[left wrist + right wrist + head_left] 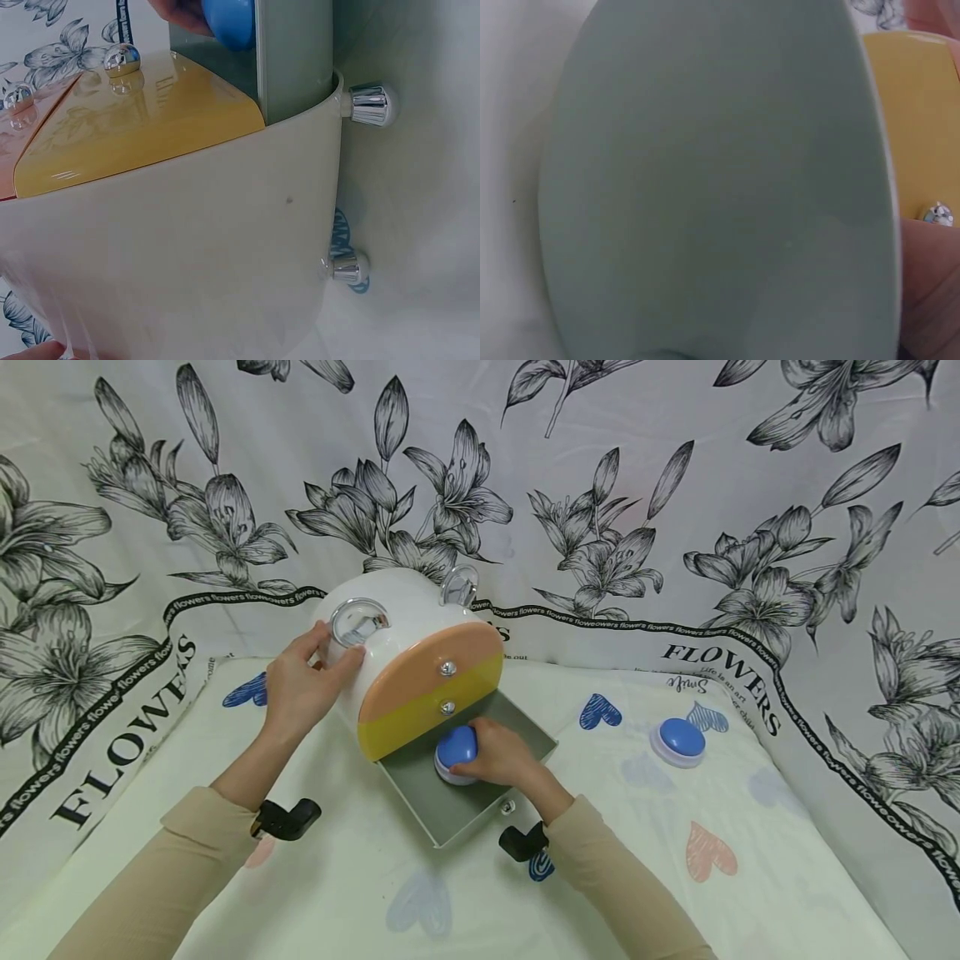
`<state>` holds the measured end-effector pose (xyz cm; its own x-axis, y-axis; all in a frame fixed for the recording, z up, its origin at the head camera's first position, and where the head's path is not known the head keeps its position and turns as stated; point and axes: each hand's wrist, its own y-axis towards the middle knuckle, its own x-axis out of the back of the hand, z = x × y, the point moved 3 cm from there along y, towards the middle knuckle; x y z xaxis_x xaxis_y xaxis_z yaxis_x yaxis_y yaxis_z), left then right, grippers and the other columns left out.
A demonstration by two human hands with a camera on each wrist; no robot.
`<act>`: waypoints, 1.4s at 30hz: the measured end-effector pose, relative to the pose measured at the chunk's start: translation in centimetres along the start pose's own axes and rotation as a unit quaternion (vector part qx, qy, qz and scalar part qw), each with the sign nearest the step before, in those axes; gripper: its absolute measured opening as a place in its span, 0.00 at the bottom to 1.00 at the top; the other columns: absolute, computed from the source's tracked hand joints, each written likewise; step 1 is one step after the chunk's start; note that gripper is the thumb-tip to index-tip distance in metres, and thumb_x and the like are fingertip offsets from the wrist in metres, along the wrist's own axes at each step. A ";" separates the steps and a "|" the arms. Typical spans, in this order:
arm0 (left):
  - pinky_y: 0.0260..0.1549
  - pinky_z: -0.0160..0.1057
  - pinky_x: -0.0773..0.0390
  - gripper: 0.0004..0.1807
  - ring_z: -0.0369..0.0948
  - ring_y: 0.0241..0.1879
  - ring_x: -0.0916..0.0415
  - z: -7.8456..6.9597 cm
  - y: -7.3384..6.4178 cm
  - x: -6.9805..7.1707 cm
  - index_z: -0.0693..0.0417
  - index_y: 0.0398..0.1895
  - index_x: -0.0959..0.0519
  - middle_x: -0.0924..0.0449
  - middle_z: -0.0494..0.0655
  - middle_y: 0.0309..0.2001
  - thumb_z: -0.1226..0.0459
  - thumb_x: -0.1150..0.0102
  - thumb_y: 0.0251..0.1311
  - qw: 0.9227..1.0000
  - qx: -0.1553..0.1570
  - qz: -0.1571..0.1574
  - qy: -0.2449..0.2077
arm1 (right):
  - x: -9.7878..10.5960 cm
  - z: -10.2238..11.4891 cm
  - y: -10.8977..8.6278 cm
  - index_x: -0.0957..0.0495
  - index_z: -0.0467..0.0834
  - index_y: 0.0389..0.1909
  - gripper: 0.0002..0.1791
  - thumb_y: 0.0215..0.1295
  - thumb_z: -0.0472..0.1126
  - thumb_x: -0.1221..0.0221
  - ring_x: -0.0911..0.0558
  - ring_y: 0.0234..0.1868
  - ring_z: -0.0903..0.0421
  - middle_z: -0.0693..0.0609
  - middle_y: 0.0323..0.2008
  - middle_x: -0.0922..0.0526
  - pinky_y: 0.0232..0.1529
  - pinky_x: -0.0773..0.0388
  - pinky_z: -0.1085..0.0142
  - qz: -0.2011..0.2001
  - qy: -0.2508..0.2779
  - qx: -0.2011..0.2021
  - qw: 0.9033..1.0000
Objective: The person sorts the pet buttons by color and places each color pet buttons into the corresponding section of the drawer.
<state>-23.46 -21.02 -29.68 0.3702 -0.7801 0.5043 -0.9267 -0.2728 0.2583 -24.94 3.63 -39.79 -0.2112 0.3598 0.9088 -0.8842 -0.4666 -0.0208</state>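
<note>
A small white drawer cabinet (pixel 405 602) with a rounded top stands tilted across the bed-like cloth. Its upper drawer fronts are orange (pixel 408 672) and yellow (pixel 480 689), with the grey-green lowest drawer (pixel 442 818) pulled out. My right hand (pixel 504 752) reaches into that drawer and grips a blue push button (pixel 456 745) with a white base. In the left wrist view the blue button (pixel 231 22) shows above the drawer's side. My left hand (pixel 303 681) rests on the cabinet's upper left, thumb and fingers spread beside a clear round piece (pixel 360 622).
A second blue push button (pixel 681 739) lies on the heart-printed cloth (pixel 585 893) to the right. Chrome knobs (pixel 447 668) stick out from the drawer fronts, and chrome feet (pixel 371 103) from the cabinet's base. Flower-printed fabric (pixel 600 410) hangs behind.
</note>
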 end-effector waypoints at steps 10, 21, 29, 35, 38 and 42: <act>0.55 0.49 0.30 0.41 0.46 0.66 0.42 0.0 0.0 0.0 0.54 0.67 0.38 0.42 0.46 0.68 0.43 0.44 0.53 1.000 -0.001 0.001 0.000 | -0.6 0.0 0.4 0.35 0.34 0.58 0.41 0.47 0.54 0.33 0.23 0.49 0.48 0.42 0.50 0.24 0.50 0.24 0.56 -0.001 0.017 0.005 1.000; 0.55 0.50 0.30 0.40 0.47 0.66 0.42 0.0 -0.1 0.0 0.55 0.66 0.38 0.42 0.46 0.68 0.44 0.44 0.54 1.000 -0.010 -0.004 -0.003 | -0.9 -0.1 0.3 0.39 0.35 0.62 0.42 0.51 0.52 0.34 0.24 0.52 0.45 0.40 0.55 0.28 0.53 0.25 0.54 0.017 0.022 -0.009 1.000; 0.55 0.51 0.30 0.39 0.47 0.66 0.42 0.0 -0.1 0.0 0.54 0.66 0.37 0.42 0.46 0.68 0.44 0.44 0.54 1.000 -0.014 -0.005 -0.005 | -0.7 -0.2 0.0 0.41 0.34 0.63 0.43 0.52 0.52 0.35 0.25 0.53 0.44 0.38 0.57 0.30 0.54 0.26 0.53 0.014 0.019 -0.001 1.000; 0.55 0.51 0.30 0.39 0.47 0.66 0.42 -0.1 -0.1 0.1 0.54 0.66 0.37 0.42 0.46 0.68 0.45 0.43 0.55 1.000 -0.016 -0.004 -0.005 | 0.4 -0.3 -0.5 0.38 0.36 0.63 0.40 0.54 0.52 0.37 0.26 0.54 0.45 0.40 0.57 0.29 0.54 0.26 0.53 0.001 0.028 -0.003 1.000; 0.55 0.51 0.30 0.38 0.47 0.66 0.42 -0.1 -0.1 0.1 0.54 0.66 0.37 0.42 0.46 0.68 0.45 0.44 0.55 1.000 -0.014 -0.004 -0.003 | 1.1 -0.4 -0.8 0.34 0.38 0.62 0.36 0.55 0.52 0.37 0.25 0.54 0.46 0.42 0.56 0.27 0.52 0.25 0.53 -0.021 0.029 0.009 0.999; 0.54 0.51 0.29 0.38 0.47 0.66 0.42 -0.1 -0.2 0.1 0.54 0.66 0.37 0.42 0.46 0.68 0.45 0.44 0.55 1.000 -0.012 -0.003 -0.001 | 2.1 -0.9 -1.2 0.30 0.39 0.59 0.31 0.57 0.50 0.38 0.24 0.54 0.47 0.44 0.55 0.25 0.52 0.25 0.55 -0.065 0.033 0.032 0.997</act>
<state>-23.26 -21.01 -29.60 0.3751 -0.7796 0.5015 -0.9228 -0.2630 0.2815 -24.70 5.64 -38.17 -0.1256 0.4713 0.8730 -0.8777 -0.4630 0.1237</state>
